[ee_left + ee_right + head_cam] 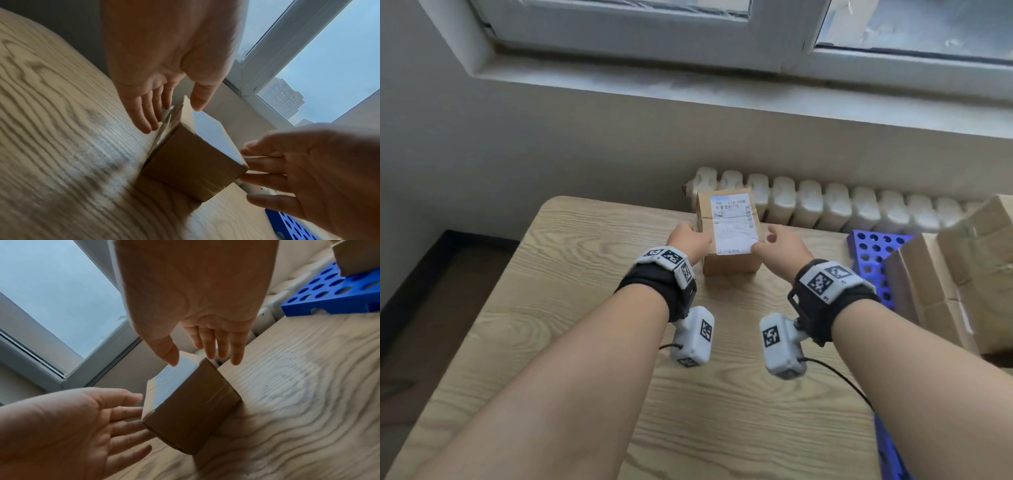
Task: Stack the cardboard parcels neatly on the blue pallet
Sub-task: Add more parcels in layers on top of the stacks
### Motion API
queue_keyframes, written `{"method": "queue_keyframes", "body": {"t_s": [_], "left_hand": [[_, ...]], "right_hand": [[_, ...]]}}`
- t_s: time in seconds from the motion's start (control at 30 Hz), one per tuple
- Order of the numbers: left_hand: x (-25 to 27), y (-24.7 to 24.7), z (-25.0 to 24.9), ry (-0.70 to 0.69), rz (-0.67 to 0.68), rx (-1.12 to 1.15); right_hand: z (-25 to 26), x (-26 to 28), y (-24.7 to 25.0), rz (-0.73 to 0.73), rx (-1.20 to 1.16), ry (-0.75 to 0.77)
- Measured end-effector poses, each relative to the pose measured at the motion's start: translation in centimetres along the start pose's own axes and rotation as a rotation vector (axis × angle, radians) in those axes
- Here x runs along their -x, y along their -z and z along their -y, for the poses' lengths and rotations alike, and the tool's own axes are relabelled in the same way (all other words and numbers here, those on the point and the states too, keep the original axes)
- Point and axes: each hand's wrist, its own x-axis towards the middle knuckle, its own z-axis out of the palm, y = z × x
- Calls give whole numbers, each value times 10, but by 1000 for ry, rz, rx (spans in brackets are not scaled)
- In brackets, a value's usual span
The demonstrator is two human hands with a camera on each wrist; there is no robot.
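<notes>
Parcel in hand: a small cardboard parcel (729, 229) with a white label stood on the wooden table (592, 329), near its far edge and well left of the pallet.
Left hand: the left hand (690, 241) lay spread at the parcel's left side, fingers straight, closed round nothing; contact could not be told.
Right hand: the right hand (782, 245) was spread at the right side, fingertips at the near corner, no grasp.
Done: several parcels (962, 270) already sat stacked on the blue pallet (873, 253).
Left: this parcel was not yet lifted; it probably remained to carry across and square up.
</notes>
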Motion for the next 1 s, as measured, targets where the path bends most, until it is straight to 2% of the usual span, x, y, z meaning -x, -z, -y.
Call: {"method": "queue_keyframes", "body": {"t_s": [0.23, 0.4, 0.53, 0.8, 1.0], "left_hand": [[-20, -15, 10, 27, 48, 79], [-7, -8, 21, 99, 71, 224], [3, -5, 33, 146, 124, 323], [51, 1, 36, 28, 200, 335], [109, 9, 50, -90, 250, 331]], "right_hand": [[-6, -6, -11, 31, -186, -72], [-16, -2, -15, 142, -323, -197], [-20, 12, -14, 157, -357, -194], [-27, 57, -4, 67, -390, -145], [-30, 125, 4, 63, -424, -66]]}}
